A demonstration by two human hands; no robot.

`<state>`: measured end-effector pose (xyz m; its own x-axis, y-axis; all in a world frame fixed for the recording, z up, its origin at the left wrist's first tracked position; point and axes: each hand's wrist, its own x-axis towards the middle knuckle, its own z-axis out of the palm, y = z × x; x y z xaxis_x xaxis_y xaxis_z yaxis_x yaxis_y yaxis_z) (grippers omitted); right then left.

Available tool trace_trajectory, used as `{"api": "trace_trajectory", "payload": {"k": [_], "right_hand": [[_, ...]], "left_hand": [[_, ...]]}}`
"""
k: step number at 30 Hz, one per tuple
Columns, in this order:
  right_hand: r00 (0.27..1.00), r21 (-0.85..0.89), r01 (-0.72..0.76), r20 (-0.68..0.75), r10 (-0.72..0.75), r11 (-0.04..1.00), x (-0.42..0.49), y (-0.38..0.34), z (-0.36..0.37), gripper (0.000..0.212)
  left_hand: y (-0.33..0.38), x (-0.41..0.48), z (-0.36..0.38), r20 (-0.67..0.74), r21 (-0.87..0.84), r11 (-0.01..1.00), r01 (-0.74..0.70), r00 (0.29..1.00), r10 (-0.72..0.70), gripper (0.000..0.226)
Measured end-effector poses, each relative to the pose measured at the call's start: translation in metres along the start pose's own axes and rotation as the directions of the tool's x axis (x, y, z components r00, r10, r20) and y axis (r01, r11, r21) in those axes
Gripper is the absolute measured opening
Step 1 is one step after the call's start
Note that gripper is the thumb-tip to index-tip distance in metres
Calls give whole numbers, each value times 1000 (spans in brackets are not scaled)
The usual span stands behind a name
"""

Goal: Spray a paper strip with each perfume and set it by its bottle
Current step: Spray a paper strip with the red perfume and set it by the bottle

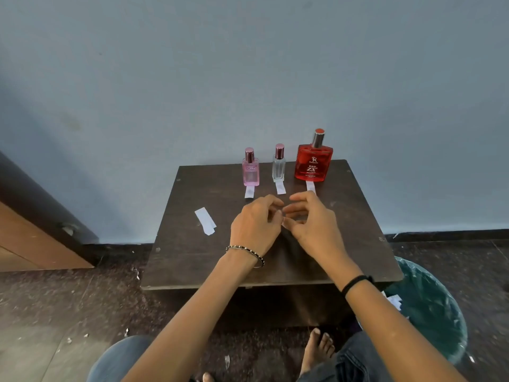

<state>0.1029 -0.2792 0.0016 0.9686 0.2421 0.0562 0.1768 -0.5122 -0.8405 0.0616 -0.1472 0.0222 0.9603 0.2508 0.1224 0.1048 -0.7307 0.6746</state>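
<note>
Three capped perfume bottles stand along the far edge of a small dark table [192,260]: a pink bottle [251,172], a clear bottle [278,168] and a larger red bottle [313,164]. A white paper strip lies in front of each: one strip [249,192] by the pink bottle, one strip [280,187] by the clear one, one strip [310,186] by the red one. Spare strips [205,221] lie at the table's left. My left hand [254,226] and my right hand [312,226] hover together mid-table, fingers loosely curled and apart, holding nothing visible.
A green-lined waste bin [429,307] with paper scraps stands on the floor to the table's right. A wooden door [35,238] is at the left. The blue wall is right behind the bottles. My knees and bare feet are below the table's near edge.
</note>
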Motion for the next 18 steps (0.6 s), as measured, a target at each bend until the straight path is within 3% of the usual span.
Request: {"api": "trace_trajectory", "payload": {"k": [5,9,13,18], "right_hand": [[982,-92,143,134,-130,985,-11,-31,38,31],[937,-190,261,287,-201,946,-13,-48,68,42],[892,-224,263,427,-148,939,-18,-59,94,59],[868,-273,344,457,-194,898,-39,-69,113,58]], "left_hand": [[-38,-17,-32,-127,129,992,4,992,12,18],[-80,-31,-63,-257,151,982,114,964,-73,23],[-109,-40,-84,-333,55,968,246,918,-214,33],[-122,-52,-97,-294,-92,954,285,908,-299,45]]}}
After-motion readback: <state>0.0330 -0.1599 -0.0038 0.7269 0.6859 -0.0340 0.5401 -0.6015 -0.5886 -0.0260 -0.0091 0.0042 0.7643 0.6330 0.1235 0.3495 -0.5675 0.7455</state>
